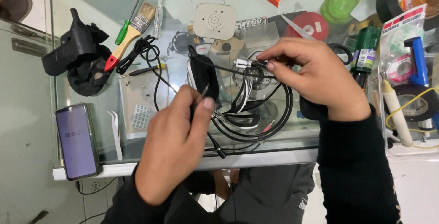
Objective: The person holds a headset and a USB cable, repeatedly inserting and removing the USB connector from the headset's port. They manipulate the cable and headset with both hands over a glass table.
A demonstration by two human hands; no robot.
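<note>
Headset (203,75) is lying on my glass desk (183,153); my left hand (171,146) is pinching a thin tool (203,91) against it, my right hand (315,75) is gripping its cable plug (249,62).

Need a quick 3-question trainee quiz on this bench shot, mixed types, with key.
1. True or false: the right hand pinches a thin black cable with a white plug.
2. The dark-screened smartphone lies at the glass table's: A) near left corner B) far right corner C) centre.
3. Fill in: the left hand holds a thin pointed ____ against the black and white headset.

Key: 1 true; 2 A; 3 tool, its kind unclear.
</note>
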